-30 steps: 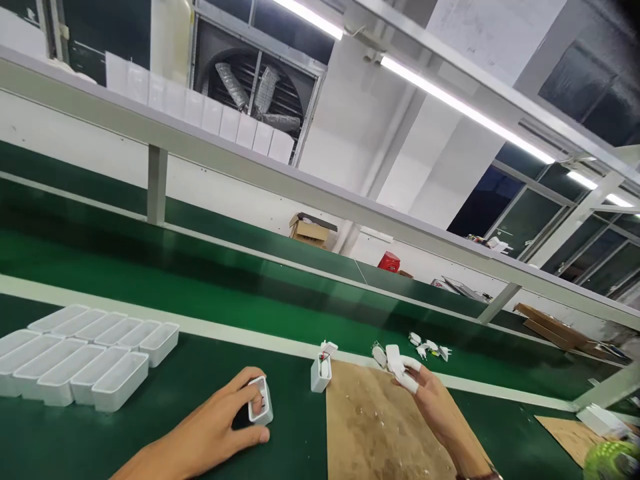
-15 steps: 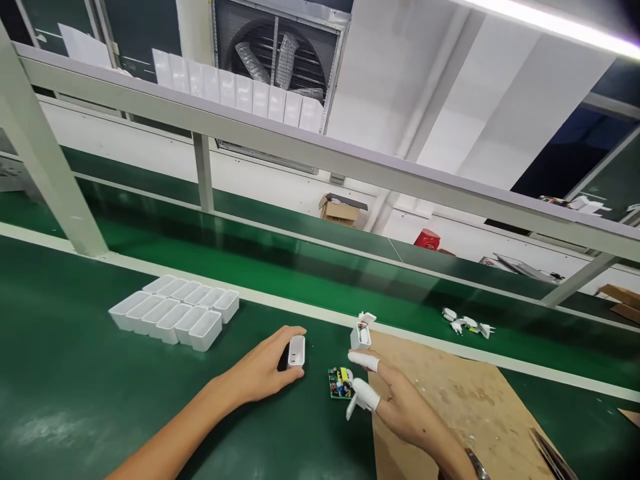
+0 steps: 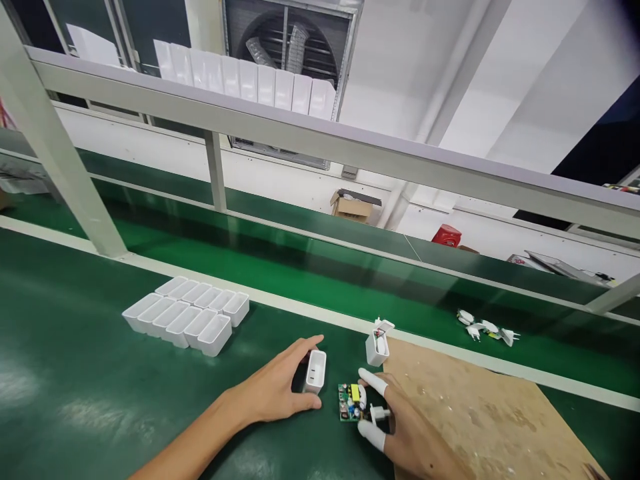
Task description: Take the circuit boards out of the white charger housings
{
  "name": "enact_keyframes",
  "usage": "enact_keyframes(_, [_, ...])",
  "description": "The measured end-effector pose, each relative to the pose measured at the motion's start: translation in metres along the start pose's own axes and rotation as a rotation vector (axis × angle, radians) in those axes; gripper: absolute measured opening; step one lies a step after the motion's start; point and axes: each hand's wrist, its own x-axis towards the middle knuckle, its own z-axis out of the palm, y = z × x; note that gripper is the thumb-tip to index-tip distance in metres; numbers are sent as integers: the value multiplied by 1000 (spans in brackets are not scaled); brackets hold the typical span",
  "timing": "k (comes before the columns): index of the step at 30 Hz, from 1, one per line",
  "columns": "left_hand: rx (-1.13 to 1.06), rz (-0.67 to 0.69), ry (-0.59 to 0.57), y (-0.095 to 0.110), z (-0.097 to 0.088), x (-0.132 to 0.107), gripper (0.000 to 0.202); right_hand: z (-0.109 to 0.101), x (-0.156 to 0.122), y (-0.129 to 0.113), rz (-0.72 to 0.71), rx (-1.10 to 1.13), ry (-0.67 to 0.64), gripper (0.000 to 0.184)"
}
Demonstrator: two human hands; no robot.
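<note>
My left hand (image 3: pixel 273 392) curls around the case (image 3: pixel 315 373); my right (image 3: pixel 407 423) spreads beside the board (image 3: pixel 352 403); neither grip certain. Likely pairing them; next needs alignment.

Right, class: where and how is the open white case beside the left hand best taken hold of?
Probably by the outer near and far walls of the white case, coming from its left. Its open mouth faces up, so an outside grip leaves that opening clear. The left hand curls on that side; the right hand is across from it, by the circuit board.
</note>
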Motion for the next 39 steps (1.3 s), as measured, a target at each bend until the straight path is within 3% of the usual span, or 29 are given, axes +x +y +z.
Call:
enact_keyframes(4, [28,24,5,-5,1,2,102,2,-2,4,-129,-97,49,65])
enact_keyframes(8, [65,22,61,-13,9,7,92,2,4,-15,-272,-83,236,61])
enact_keyframes(14, [147,278,154,-5,25,11,94,3,5,-51,-384,-154,505,68])
enact_keyframes(21, [162,344,154,5,29,8,91,19,5,-45,-423,-199,521,73])
enact_keyframes(26, [171,372,142,3,30,10,91,16,4,-47,-417,-275,501,74])
enact_keyframes(32, [159,407,142,0,33,12,89,10,4,-51,-457,-456,497,61])
enact_keyframes(39, [170,398,139,0,33,11,94,9,7,-56,-513,-419,561,52])
